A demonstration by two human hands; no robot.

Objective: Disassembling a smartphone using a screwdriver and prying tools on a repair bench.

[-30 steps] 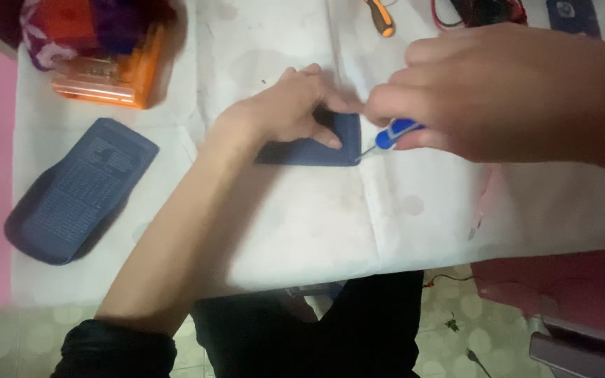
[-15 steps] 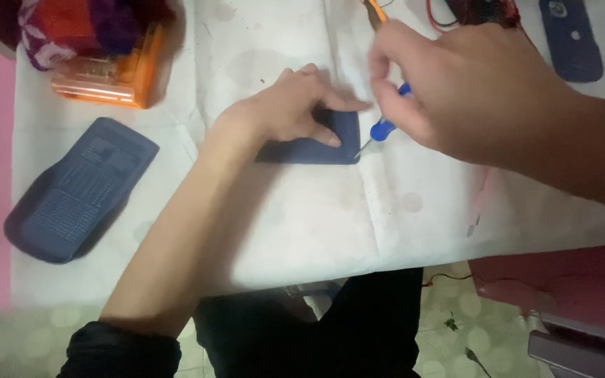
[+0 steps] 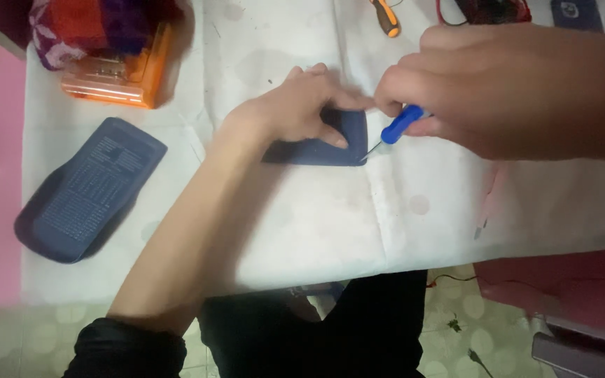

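Note:
My left hand (image 3: 295, 112) presses down on a dark blue flat device (image 3: 348, 143) lying on the white sheet (image 3: 316, 224) near the table's middle. My right hand (image 3: 505, 91) grips a small blue-handled screwdriver (image 3: 400, 124). The screwdriver's thin metal tip touches the device's lower right corner. Most of the device is hidden under my left fingers.
A dark blue slide cover (image 3: 85, 189) with printed text lies at the left. An orange plastic case (image 3: 117, 73) with a colourful cloth (image 3: 99, 24) sits at the back left. An orange-handled tool (image 3: 386, 17) and another dark blue part (image 3: 575, 12) lie at the far edge.
My right hand came down from higher up and brought the screwdriver tip back to the device's lower right corner. My left hand stayed on the device.

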